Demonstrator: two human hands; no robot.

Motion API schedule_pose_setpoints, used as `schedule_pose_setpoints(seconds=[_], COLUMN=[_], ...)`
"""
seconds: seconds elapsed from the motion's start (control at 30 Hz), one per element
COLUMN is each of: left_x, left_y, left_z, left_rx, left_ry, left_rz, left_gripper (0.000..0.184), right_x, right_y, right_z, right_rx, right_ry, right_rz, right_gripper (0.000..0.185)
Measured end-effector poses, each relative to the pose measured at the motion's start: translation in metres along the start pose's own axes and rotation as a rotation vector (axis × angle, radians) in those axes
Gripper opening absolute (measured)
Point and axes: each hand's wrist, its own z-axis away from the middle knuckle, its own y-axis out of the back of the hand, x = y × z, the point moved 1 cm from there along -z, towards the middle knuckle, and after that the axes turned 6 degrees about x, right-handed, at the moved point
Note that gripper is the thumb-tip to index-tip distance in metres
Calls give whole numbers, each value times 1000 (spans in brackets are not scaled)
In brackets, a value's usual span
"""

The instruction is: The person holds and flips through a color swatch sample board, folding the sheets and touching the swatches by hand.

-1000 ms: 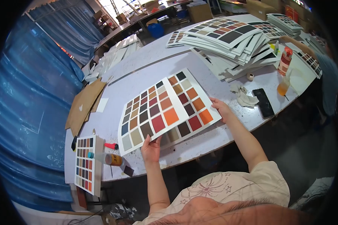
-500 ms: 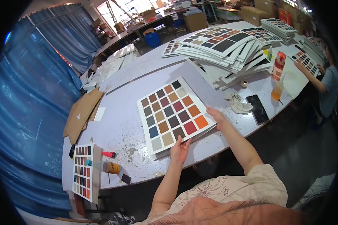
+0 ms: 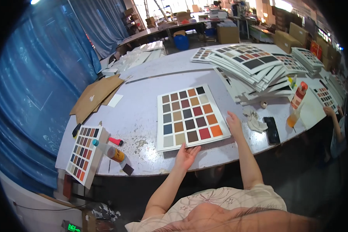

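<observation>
A colour sample card [image 3: 173,138] with rows of brown, grey, red and orange squares lies in front of me, near the table's front edge. More than one layer shows along its lower edge. My left hand [image 3: 187,156] is at that front edge, palm turned up, the thumb against the card and the fingers by its underside. Just off the right edge is my right hand [image 3: 234,123], fingers stretched out and holding nothing. To its right lie a crumpled white cloth [image 3: 255,121] and a black phone [image 3: 272,130].
A tall, uneven stack of sample cards [image 3: 255,73] stands at the back right, near a red-capped bottle [image 3: 299,95] and a bottle of amber liquid [image 3: 293,118]. At left are another card stack [image 3: 83,152], a glue bottle [image 3: 114,153] and brown cardboard [image 3: 94,96]. A co-worker's hand [image 3: 329,111] touches cards at far right.
The card has gone from tilted in both hands to lying flatter. My right hand has come off its right edge and opened; my left stays at the front edge. The view has shifted.
</observation>
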Motion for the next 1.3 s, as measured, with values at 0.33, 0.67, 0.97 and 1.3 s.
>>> schedule_pose_setpoints(seconds=[0.33,0.67,0.97,1.3], left_x=[-6,52,160,122], left_y=[-28,-5,28,90], left_z=[26,53,128,103], left_rx=[-101,142,73,474], left_ry=[-426,-1034,-907,-628], left_rz=[-619,-1005,-593,-1128], left_gripper=[36,59,44,47], right_x=[-133,-177,-84,-18], right_y=[-19,57,51,5], right_z=[53,29,-4,27], right_rx=[-210,217,-255,-371], right_ry=[843,328,-487,-405], right_rz=[575,92,-773,-212], right_gripper=[25,15,22,43])
